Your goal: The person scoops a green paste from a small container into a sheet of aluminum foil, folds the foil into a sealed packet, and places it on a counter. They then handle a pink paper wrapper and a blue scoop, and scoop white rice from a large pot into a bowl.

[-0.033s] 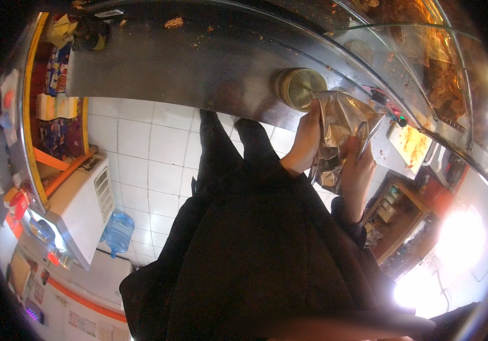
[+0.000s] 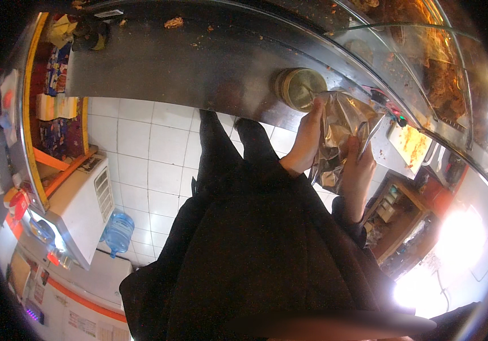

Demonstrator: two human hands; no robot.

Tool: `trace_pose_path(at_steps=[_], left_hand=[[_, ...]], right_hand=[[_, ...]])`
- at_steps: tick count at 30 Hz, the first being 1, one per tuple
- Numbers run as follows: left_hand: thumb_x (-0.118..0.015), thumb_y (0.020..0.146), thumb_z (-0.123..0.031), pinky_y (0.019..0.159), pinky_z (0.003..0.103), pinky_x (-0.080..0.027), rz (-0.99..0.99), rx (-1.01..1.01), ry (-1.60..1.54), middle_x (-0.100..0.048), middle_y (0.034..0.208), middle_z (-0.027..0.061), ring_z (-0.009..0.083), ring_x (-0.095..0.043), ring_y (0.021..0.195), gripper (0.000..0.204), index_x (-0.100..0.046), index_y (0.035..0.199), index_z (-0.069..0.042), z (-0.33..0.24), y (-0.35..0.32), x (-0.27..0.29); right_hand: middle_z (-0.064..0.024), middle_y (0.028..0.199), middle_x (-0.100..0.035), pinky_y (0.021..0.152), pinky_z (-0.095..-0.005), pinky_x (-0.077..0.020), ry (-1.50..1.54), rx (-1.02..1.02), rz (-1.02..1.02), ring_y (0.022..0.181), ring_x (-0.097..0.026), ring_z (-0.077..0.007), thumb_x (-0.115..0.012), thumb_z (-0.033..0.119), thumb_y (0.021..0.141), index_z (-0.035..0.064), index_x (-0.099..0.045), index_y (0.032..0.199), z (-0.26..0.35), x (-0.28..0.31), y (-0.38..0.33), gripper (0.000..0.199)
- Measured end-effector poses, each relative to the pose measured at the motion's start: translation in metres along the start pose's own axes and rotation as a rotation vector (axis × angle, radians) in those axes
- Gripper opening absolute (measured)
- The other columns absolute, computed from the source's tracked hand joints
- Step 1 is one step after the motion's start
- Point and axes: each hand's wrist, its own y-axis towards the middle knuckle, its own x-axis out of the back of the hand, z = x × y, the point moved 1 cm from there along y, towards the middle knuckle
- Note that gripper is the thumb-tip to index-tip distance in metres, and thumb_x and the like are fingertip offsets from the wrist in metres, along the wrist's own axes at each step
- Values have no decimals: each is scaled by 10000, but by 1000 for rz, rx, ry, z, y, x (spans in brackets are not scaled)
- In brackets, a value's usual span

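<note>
A crinkled silvery foil bag (image 2: 339, 122) hangs between my two hands at the right, over the counter's front edge. My left hand (image 2: 307, 139) grips its left side, thumb up along the foil. Against its right side is my right hand (image 2: 358, 169), fingers curled round a shiny metal utensil (image 2: 364, 141) whose exact kind I cannot make out. Whether those fingers also pinch the foil is hidden. Just beyond my left hand, a round tub (image 2: 300, 89) stands on the steel counter (image 2: 198, 68), touching or nearly touching the bag in view.
A glass display case (image 2: 420, 62) with browned food borders the counter at far right. Near it lies a stained cutting board (image 2: 410, 146). Crumbs (image 2: 174, 22) dot the counter's back. At left are a white appliance (image 2: 85, 199) and a blue water jug (image 2: 118, 232) on the tiled floor.
The lower folds of the foil bag have shifted slightly. Both hands stay in nearly the same place.
</note>
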Motion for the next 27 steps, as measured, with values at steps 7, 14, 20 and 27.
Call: trace_pose_path(at_steps=[7,14,20,27], left_hand=[[-579,797,-237,659,256,-504,-31,50,5,-562,924,48,129,-582,782,337,-478,1057,-47,-6,-5,-6],[-567,804,-254,693,262,-498,4,-38,44,-550,962,63,140,-570,836,358,-465,1072,-39,1,-3,-7],[-558,811,-255,693,265,-502,-2,-3,7,-555,955,72,154,-577,823,371,-452,1086,-31,-1,-5,-10],[-578,801,-210,680,265,-495,-42,13,-27,-554,932,70,145,-571,815,356,-458,1068,-7,-3,-5,-12]], right_hand=[[-68,797,-594,642,-263,-464,682,-23,-31,736,-577,-158,-587,107,773,6,-498,999,-7,-5,-13,263],[-54,806,-600,634,-255,-482,850,-435,495,710,-584,-138,-716,29,593,10,-531,982,-25,2,-30,431],[-79,828,-588,598,-247,-463,720,-384,564,689,-575,-153,-640,-14,629,-7,-525,935,-25,6,-27,327],[-72,869,-583,618,-256,-484,723,-429,497,722,-581,-146,-704,24,595,6,-453,1075,-19,15,-21,542]])
